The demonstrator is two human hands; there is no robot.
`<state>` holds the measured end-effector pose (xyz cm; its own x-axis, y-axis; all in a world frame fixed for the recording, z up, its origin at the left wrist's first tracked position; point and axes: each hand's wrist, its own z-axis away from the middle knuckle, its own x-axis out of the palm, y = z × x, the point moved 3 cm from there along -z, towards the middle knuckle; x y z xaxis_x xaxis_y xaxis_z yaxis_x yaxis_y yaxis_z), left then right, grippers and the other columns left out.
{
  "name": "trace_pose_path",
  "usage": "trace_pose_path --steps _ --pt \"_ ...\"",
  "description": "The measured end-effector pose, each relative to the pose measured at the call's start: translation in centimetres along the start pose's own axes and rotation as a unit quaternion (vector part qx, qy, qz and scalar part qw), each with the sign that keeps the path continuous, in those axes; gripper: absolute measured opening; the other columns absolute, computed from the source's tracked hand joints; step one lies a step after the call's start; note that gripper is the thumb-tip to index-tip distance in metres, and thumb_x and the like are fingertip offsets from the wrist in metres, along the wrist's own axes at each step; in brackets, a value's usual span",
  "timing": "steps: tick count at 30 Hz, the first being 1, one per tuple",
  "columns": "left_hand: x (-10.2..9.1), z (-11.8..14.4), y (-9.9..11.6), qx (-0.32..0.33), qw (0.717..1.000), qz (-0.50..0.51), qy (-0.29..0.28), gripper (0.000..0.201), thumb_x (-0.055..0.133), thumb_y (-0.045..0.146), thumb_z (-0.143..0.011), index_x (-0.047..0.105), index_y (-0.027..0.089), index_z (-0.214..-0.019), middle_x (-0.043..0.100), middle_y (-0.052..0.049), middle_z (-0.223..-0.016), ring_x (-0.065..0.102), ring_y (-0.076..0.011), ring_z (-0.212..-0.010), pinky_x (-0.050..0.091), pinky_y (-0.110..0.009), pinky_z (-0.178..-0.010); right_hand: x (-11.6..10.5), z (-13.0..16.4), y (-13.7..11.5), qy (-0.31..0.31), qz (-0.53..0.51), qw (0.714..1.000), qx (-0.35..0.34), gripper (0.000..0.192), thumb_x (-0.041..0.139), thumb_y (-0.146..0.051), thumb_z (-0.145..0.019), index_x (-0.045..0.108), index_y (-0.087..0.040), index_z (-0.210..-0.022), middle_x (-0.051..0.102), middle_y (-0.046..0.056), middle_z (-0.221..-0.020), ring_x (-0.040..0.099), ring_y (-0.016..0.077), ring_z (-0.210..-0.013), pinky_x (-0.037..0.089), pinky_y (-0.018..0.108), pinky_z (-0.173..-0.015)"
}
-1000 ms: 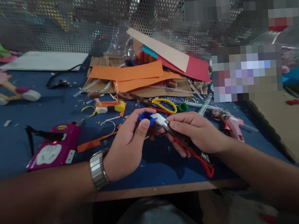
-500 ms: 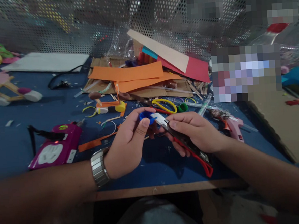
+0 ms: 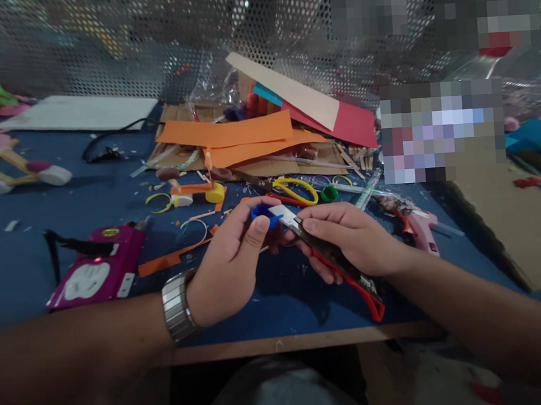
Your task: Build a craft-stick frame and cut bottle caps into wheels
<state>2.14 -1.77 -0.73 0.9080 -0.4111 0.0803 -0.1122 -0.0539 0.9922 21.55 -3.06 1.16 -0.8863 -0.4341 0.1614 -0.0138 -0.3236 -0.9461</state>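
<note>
My left hand, with a metal watch on the wrist, pinches a small blue bottle cap between thumb and fingers above the blue table. My right hand grips a red and black utility knife. Its extended blade rests against the cap's rim. Both hands meet near the table's front middle.
Yellow-handled scissors and a green cap lie just beyond the hands. A pink glue gun sits to the right, a magenta device to the left. Orange paper strips and cardboard pile up behind, before a perforated metal wall.
</note>
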Motion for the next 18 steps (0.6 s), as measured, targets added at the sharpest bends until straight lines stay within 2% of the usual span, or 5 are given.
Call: trace_pose_path --steps 5,10,15,18 --pt "-0.08 -0.20 -0.02 0.000 1.000 -0.002 0.001 0.040 0.058 0.055 -0.114 0.064 0.021 -0.135 0.078 -0.008 -0.109 0.075 -0.0197 -0.093 0.061 -0.034 -0.084 -0.05 0.00 -0.15 0.003 -0.017 1.000 0.005 0.020 0.064 -0.034 -0.103 0.069 -0.018 -0.093 0.067 -0.003 -0.069 0.065 0.0100 -0.040 0.050 0.015 -0.034" --pt "-0.01 0.14 -0.12 0.001 0.999 -0.032 -0.010 0.045 0.058 0.056 -0.113 0.064 0.020 -0.138 0.076 -0.009 -0.112 0.072 -0.0195 -0.092 0.061 -0.033 -0.080 0.07 -0.01 -0.12 -0.009 -0.009 1.000 0.011 0.024 0.063 -0.037 -0.104 0.068 -0.018 -0.091 0.064 -0.004 -0.056 0.061 0.0108 -0.038 0.050 0.016 -0.034" --pt "0.16 0.28 0.04 -0.004 0.998 -0.067 -0.006 0.047 0.060 0.057 -0.112 0.065 0.017 -0.137 0.075 -0.009 -0.105 0.070 -0.0190 -0.085 0.061 -0.032 -0.076 0.15 -0.11 0.00 -0.001 -0.020 1.000 0.002 0.022 0.064 -0.036 -0.104 0.067 -0.018 -0.090 0.066 -0.003 -0.064 0.063 0.0104 -0.039 0.051 0.016 -0.033" --pt "0.19 0.17 0.05 -0.007 0.998 -0.061 -0.002 0.049 0.061 0.057 -0.111 0.065 0.017 -0.138 0.076 -0.010 -0.108 0.071 -0.0199 -0.086 0.062 -0.033 -0.076 0.17 -0.17 0.01 -0.003 -0.017 1.000 0.002 0.023 0.062 -0.035 -0.105 0.068 -0.018 -0.090 0.064 -0.004 -0.062 0.062 0.0101 -0.038 0.050 0.016 -0.033"
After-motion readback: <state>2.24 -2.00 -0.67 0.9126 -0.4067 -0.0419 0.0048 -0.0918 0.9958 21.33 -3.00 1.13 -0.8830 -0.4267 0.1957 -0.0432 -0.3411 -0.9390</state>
